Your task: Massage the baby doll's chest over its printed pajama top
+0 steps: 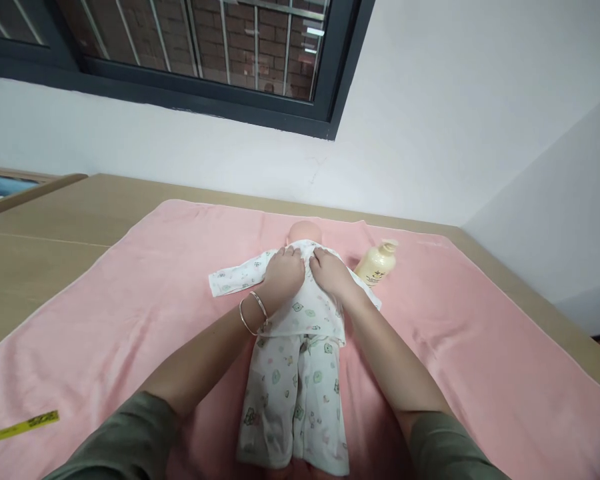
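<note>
A baby doll (304, 231) lies on its back on a pink towel (130, 300), dressed in a white printed top (307, 310) and matching trousers (290, 400). My left hand (283, 271), with two bangles on the wrist, rests on the doll's chest by the collar, fingers curled onto the cloth. My right hand (330, 270) lies beside it on the other side of the collar, fingers also bent onto the fabric. Only the top of the doll's head shows above my hands.
A cream pump bottle (377, 263) lies on the towel right of the doll. A yellow measuring tape (17, 428) lies at the towel's near left edge. The towel covers a tan table (45, 227) against a white wall under a dark-framed window (205, 60).
</note>
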The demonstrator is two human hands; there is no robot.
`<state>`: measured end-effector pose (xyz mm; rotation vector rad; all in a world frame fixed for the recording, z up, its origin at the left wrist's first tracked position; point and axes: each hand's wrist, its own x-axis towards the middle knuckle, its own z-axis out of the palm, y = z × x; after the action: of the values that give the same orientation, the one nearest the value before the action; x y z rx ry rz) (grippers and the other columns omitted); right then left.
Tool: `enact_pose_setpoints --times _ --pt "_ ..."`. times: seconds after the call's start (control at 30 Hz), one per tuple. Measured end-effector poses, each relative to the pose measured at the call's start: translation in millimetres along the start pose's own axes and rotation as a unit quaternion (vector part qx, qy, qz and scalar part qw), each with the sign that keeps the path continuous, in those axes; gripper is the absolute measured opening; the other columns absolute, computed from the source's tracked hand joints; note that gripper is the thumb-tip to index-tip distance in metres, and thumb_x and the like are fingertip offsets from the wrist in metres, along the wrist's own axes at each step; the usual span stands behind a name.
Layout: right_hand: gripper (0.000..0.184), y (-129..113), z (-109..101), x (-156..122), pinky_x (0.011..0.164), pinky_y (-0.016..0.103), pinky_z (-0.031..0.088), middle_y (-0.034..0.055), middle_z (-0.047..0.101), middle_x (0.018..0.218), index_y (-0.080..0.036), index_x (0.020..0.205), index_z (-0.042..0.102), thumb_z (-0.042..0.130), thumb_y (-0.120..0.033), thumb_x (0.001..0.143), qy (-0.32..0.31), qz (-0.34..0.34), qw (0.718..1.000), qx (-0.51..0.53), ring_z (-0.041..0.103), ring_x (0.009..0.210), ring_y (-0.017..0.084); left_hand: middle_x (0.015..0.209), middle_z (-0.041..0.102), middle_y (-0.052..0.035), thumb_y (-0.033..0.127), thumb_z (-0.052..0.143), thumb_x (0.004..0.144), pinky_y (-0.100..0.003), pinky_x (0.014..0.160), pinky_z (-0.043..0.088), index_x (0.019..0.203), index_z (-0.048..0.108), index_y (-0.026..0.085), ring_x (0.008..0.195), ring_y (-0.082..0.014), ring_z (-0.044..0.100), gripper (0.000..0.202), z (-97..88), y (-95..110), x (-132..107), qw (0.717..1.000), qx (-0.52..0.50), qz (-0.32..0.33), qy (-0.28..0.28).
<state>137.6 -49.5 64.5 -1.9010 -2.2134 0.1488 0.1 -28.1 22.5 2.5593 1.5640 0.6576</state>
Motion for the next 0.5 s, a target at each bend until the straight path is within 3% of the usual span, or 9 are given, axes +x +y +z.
enact_pose_setpoints --times 0.1,0.23,0.37,0.5 --pt "0.041 0 0 0 0.103 0.034 0.042 0.0188 0.068 0.133 -0.009 0.127 0.062 0.031 -0.024 0.105 -0.006 0.013 1.000 -0.001 0.062 0.121 0.028 0.126 0.068 -0.0248 0.012 0.044 0.095 -0.047 0.113 0.041 0.116 0.068 0.008 0.129 -0.0358 0.059 0.032 -5.5 7 -6 0.999 -0.007 0.029 -0.014" --pt "0.045 -23 3 -16 0.111 0.038 0.038 0.0256 0.060 0.143 0.000 0.137 0.057 0.032 -0.019 0.104 -0.022 0.017 0.998 -0.055 0.055 0.133 0.032 0.102 0.073 -0.0152 0.014 0.044 0.093 -0.041 0.101 0.049 0.094 0.069 0.017 0.104 -0.0289 0.068 0.025 -17.6 -6 1 0.997 -0.060 0.028 -0.025" --pt "0.052 -44 5 -32 0.115 0.043 0.036 0.0259 0.048 0.155 0.001 0.149 0.046 0.033 -0.012 0.100 -0.053 0.020 0.995 -0.086 0.044 0.145 0.035 0.108 0.073 -0.0126 0.018 0.038 0.096 -0.036 0.095 0.052 0.098 0.068 0.017 0.101 -0.0247 0.068 0.029 -16.4 -25 12 0.994 -0.106 0.022 -0.027" --pt "0.047 -34 1 -26 0.114 0.040 0.037 0.0228 0.057 0.147 -0.005 0.140 0.057 0.033 -0.014 0.101 -0.034 0.002 0.998 -0.046 0.052 0.138 0.032 0.125 0.069 -0.0200 0.017 0.040 0.097 -0.043 0.108 0.045 0.116 0.065 0.012 0.122 -0.0298 0.061 0.033 1.7 -18 6 0.998 -0.067 0.004 0.015"
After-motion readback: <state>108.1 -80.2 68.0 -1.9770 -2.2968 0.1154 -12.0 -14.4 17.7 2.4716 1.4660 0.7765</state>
